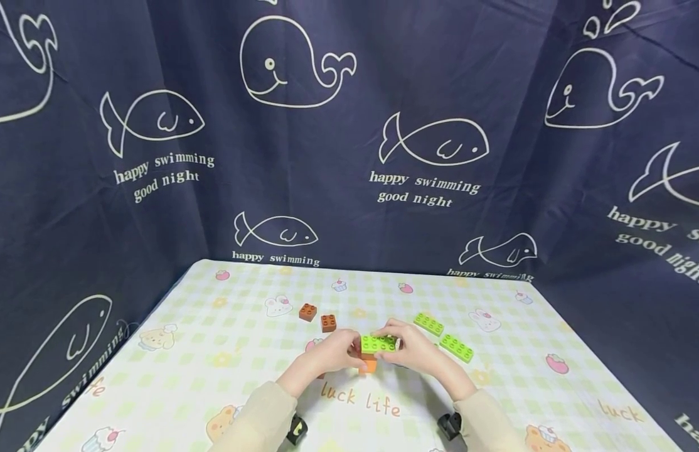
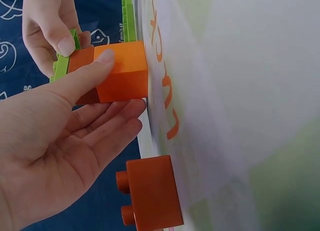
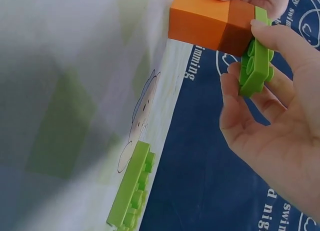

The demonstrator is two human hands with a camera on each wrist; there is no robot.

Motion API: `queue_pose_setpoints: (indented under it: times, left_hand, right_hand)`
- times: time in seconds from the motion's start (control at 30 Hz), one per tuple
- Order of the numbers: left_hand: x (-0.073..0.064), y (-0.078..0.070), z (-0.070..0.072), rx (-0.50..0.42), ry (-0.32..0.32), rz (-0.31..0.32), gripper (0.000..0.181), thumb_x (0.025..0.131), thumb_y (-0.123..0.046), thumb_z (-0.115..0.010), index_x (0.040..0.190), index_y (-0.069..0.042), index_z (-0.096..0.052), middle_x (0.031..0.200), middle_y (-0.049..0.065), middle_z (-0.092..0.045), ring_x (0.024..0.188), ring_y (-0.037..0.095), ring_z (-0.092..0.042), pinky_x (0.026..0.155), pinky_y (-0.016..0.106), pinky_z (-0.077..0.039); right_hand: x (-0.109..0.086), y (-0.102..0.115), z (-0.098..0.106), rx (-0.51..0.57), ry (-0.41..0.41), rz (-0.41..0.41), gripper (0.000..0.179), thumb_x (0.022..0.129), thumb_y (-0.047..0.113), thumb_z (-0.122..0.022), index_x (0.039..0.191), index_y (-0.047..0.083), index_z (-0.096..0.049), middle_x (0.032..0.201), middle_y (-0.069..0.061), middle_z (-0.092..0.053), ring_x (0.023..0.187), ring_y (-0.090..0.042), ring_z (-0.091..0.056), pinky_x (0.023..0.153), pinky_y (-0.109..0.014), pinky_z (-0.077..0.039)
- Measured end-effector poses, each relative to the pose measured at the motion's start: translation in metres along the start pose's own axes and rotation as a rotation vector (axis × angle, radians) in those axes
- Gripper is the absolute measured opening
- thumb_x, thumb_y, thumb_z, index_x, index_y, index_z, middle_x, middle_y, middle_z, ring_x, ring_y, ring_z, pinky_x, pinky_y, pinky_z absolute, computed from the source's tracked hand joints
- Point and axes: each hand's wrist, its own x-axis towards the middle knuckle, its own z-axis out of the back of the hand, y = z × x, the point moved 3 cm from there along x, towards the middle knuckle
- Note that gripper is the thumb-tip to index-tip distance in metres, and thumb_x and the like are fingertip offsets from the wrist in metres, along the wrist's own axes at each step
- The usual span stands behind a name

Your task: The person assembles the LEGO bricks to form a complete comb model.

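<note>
Our left grip (image 1: 335, 351) holds the orange block (image 2: 126, 82), our right grip (image 1: 415, 348) pinches the green brick (image 3: 258, 70); pressing its overhang nearest that grip could tilt it.

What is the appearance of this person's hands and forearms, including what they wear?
The left hand and right hand are bare, no gloves showing. Plain pale-beige sleeves cover the forearms, ending before the wrists. A small black device shows beside each sleeve; the left one has a yellowish patch.
</note>
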Motion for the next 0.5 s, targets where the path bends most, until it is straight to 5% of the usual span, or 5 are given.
queue_pose_setpoints:
  times: [0.5]
  left_hand:
    - [-0.0024, 0.0027, 0.0043, -0.022, -0.005, 0.000, 0.030, 0.075, -0.026, -0.079, 0.093, -0.007, -0.064, 0.090, 0.002, -0.065, 0.074, 0.005, -0.058, 0.068, 0.018, -0.048]
  right_hand:
    - [-0.0023, -0.0025, -0.0022, 0.071, 0.040, -0.078, 0.033, 0.084, 0.022, -0.069, 0.113, 0.007, -0.064, 0.106, -0.006, -0.064, 0.096, -0.021, -0.059, 0.072, -0.021, -0.052]
